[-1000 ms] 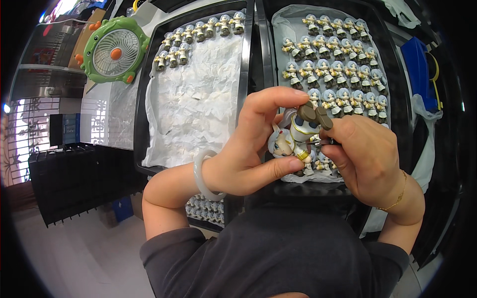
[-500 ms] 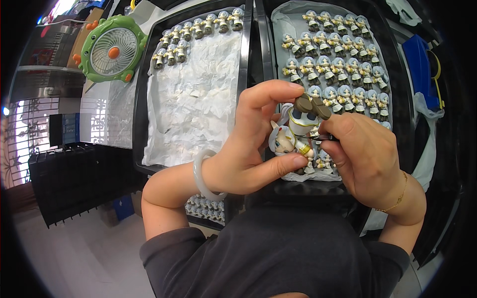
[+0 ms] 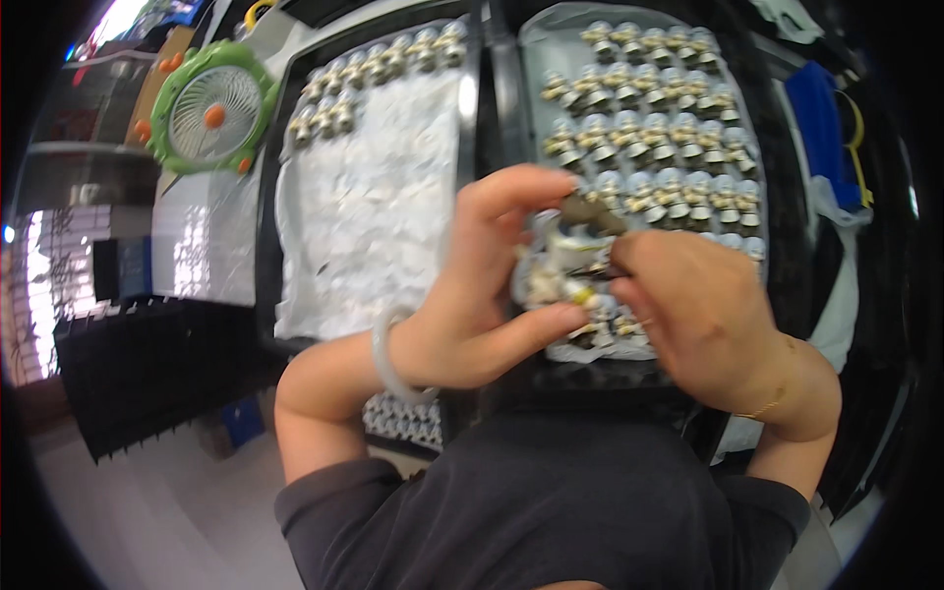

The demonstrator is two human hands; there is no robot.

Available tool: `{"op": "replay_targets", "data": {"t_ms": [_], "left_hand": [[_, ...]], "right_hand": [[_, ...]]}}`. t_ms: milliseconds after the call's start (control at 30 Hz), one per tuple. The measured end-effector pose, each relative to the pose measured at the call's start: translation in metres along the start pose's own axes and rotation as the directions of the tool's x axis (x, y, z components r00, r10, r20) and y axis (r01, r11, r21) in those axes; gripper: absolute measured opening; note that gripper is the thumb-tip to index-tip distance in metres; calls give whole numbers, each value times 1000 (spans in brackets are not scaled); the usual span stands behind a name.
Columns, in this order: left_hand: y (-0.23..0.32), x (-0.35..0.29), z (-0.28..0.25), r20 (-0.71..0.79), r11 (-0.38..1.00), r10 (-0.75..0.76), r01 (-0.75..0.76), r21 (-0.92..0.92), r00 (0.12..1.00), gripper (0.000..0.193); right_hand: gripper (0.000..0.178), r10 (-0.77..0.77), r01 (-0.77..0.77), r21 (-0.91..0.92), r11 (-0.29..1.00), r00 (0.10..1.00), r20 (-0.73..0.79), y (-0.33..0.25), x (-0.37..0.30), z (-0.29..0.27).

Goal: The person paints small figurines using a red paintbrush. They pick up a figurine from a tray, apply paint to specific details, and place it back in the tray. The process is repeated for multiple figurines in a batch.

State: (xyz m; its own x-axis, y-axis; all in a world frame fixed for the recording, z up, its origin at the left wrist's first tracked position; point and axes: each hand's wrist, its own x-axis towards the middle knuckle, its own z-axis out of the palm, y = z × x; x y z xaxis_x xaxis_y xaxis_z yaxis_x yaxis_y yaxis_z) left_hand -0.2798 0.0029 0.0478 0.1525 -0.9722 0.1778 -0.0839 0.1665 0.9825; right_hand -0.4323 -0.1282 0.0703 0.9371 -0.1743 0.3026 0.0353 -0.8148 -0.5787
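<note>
My left hand (image 3: 482,275) grips a small figurine (image 3: 570,256) between thumb and fingers, its brown shoes turned up toward the index fingertip and its pale-haired head low by the thumb. My right hand (image 3: 688,305) is closed in a pinch right against the figurine's body. A thin dark tool sits in that pinch; only a bit of it shows, and motion blur hides its kind. Beneath both hands lies the right-hand tray (image 3: 531,128), lined with white sheet and holding rows of similar figurines (image 3: 669,143).
A second black tray (image 3: 267,226) to the left has white lining and figurines (image 3: 383,59) along its far end. Beyond it stands a green fan (image 3: 214,108). A blue holder (image 3: 821,118) is at the far right. More figurines (image 3: 403,421) show below my left forearm.
The whole view has shifted slightly and blurred. My right hand has closed in a little on the figurine, and the dark tool is less visible than before.
</note>
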Motion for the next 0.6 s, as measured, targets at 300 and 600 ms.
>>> {"op": "replay_targets", "data": {"t_ms": [300,600], "left_hand": [[-8,0,3,-97,997,-43,36,-73,994,72],[2,5,10,-118,993,-71,58,-106,990,72]], "right_hand": [[11,-48,50,13,999,987,-151,7,0,6],[12,-40,47,49,998,989,-146,8,-1,9]]}}
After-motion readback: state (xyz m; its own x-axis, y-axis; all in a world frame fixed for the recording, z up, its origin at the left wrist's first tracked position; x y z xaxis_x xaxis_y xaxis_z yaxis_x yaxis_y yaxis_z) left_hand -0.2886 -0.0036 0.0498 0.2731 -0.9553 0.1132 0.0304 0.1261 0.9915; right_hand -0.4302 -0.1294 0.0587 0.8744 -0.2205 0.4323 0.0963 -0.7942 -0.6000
